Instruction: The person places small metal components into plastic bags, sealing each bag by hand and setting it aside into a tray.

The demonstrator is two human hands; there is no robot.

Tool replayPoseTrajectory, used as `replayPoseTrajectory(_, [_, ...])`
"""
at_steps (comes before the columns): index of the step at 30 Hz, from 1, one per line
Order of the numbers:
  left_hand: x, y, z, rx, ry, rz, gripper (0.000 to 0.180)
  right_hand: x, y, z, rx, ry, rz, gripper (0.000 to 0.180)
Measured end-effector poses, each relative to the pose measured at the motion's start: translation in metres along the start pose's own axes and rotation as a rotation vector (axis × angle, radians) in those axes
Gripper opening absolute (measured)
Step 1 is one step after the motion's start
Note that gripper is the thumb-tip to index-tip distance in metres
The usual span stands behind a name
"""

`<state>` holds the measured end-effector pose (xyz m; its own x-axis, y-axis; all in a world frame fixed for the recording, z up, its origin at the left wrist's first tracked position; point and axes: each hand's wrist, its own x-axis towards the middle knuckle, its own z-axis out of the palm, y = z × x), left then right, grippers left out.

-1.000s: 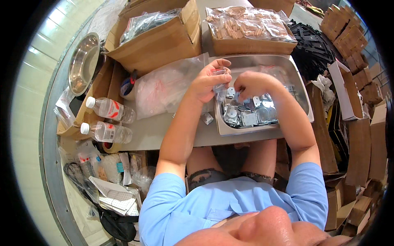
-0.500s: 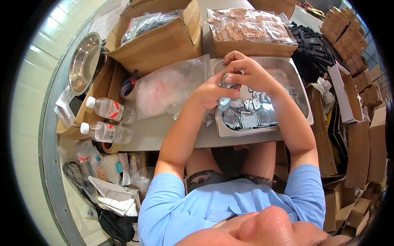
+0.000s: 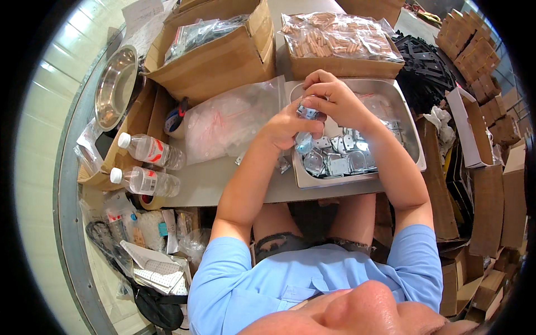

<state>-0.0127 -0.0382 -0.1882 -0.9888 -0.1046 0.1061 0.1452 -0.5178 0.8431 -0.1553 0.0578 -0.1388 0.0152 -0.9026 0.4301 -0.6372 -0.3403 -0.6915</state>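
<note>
Over the left side of a shallow metal tray [image 3: 347,181], my two hands meet. My left hand [image 3: 285,127] is closed around a small clear plastic bag [image 3: 304,143], whose lower part hangs below the fingers. Shiny metal pieces [image 3: 308,110] show at its top, between the hands. The bent fingers of my right hand [image 3: 334,100] press on that top end, thumb against the metal; the fingertips are partly hidden. Beneath them, many loose silvery metal brackets [image 3: 341,159] lie in the tray. A few more brackets [image 3: 283,164] rest on the table beside it.
Left of my hands lies a large clear plastic bag [image 3: 229,120]. Two plastic bottles [image 3: 151,181] lie further left, near a steel bowl [image 3: 116,86]. Behind stand a carton of packets [image 3: 215,67] and a box of bagged wooden dowels [image 3: 340,67]. Black parts [image 3: 424,64] are piled at right.
The metal pieces between my hands have turned slightly, showing a flatter face, and my right fingers have shifted a little. Both arms stay nearly in place.
</note>
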Motion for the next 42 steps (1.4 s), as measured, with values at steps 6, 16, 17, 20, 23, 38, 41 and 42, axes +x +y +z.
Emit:
replayPoseTrajectory(6, [0.001,-0.001,-0.002,-0.150,-0.007,-0.027,0.052,0.000,0.002,0.000,0.288,-0.088,0.092,0.023])
replayPoseTrajectory(16, [-0.002,0.002,-0.005,-0.099,-0.017,0.078,0.075,-0.003,-0.015,-0.005,-0.043,-0.118,-0.049,0.022])
replayPoseTrajectory(17, [-0.001,0.002,-0.005,-0.077,-0.048,0.092,0.078,-0.002,-0.015,-0.002,-0.084,-0.110,-0.075,0.025])
replayPoseTrajectory(20, [0.001,0.004,-0.005,-0.029,-0.049,0.073,0.078,-0.002,-0.015,-0.002,-0.170,-0.106,-0.135,0.027])
replayPoseTrajectory(23, [0.003,0.003,-0.011,-0.157,-0.088,0.080,0.078,-0.001,-0.015,-0.005,-0.156,-0.070,-0.161,0.024])
replayPoseTrajectory(38, [-0.006,0.005,-0.001,0.004,-0.042,-0.075,0.059,-0.004,-0.024,-0.026,-0.088,-0.069,-0.045,0.024])
replayPoseTrajectory(41, [-0.005,0.007,0.000,0.108,-0.069,-0.045,0.060,-0.005,-0.022,-0.030,0.109,-0.125,-0.057,0.024])
replayPoseTrajectory(42, [-0.005,0.008,0.000,0.159,-0.101,-0.051,0.059,-0.006,-0.021,-0.031,0.239,-0.151,-0.075,0.024])
